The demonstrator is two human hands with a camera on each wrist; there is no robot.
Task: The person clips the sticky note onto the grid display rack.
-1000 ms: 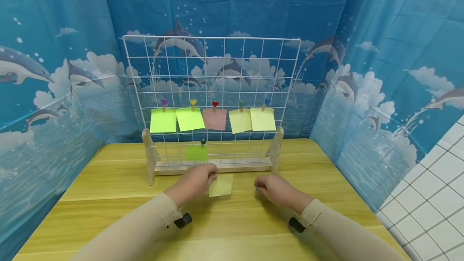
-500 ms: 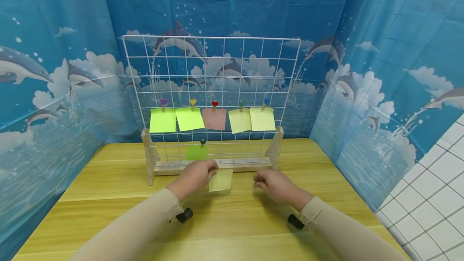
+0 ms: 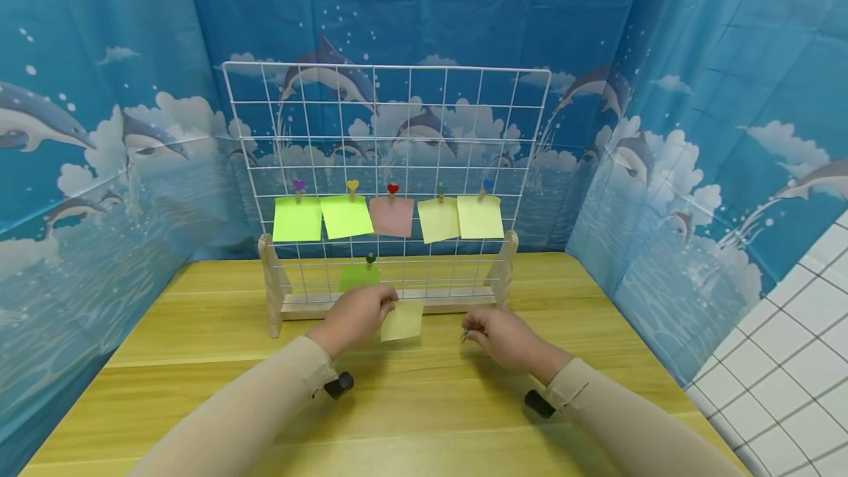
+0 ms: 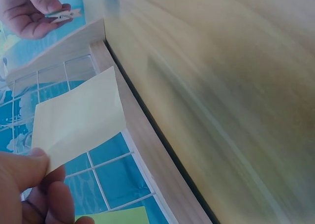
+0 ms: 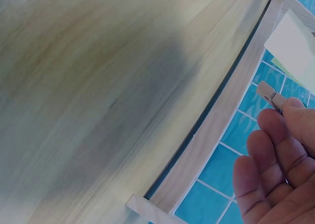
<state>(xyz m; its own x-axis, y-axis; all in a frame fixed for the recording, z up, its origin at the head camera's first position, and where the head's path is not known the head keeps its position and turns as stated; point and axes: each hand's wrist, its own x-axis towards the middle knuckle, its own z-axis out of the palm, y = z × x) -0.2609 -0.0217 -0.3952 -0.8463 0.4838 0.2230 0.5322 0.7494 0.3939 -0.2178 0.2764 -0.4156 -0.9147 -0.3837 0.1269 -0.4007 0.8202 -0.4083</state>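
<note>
My left hand (image 3: 358, 315) pinches a pale yellow sticky note (image 3: 403, 321) by one corner, just in front of the rack's wooden base. The note (image 4: 81, 120) hangs flat and free in the left wrist view. To its right, my right hand (image 3: 506, 341) holds a small wooden clothespin (image 5: 269, 96) between thumb and forefinger, its wooden tip pointing out. Behind both hands stands a white wire grid rack (image 3: 411, 140). A green note (image 3: 358, 277) hangs low on it from a dark green clip (image 3: 371, 259), partly hidden by my left hand.
Across the grid hang several clipped notes: bright green (image 3: 297, 219), pink (image 3: 392, 218) and pale yellow (image 3: 480, 218) among them. Wooden feet (image 3: 270, 285) hold the rack on the wood-grain table (image 3: 424, 418). A dolphin-print curtain (image 3: 464, 6) surrounds the back and sides.
My left hand has raised the yellow note slightly toward the rack. My right hand has also moved up and forward a little with the clothespin, which shows more clearly.
</note>
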